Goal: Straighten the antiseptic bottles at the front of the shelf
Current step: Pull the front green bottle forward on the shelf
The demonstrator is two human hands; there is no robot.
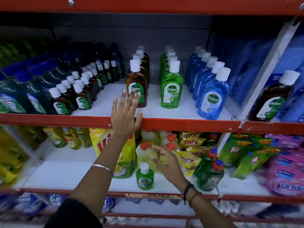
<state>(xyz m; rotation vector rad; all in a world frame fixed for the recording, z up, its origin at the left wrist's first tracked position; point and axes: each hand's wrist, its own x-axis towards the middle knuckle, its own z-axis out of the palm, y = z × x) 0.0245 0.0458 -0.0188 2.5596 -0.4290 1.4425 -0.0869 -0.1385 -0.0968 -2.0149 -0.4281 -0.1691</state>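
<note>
On the upper shelf (181, 123) stand rows of antiseptic bottles with white caps. The front brown bottle (137, 79) is upright, with my left hand (125, 116) spread open just in front of its label, fingertips near or touching it. To its right stand the front green bottle (171, 86) and the front blue bottle (213, 96), the blue one tilted and near the shelf edge. Two rows of small brown bottles (82, 96) fill the left. My right hand (166, 160) hovers open, blurred, before the lower shelf, beside a small green bottle (145, 176).
A larger brown bottle (273, 97) stands in the bay to the right, behind a white divider (263, 83), with blue refill packs (246, 63) behind. Dark green bottles (24, 96) crowd the far left. The lower shelf holds yellow pouches (118, 153), dish liquid bottles and pink packs (286, 170).
</note>
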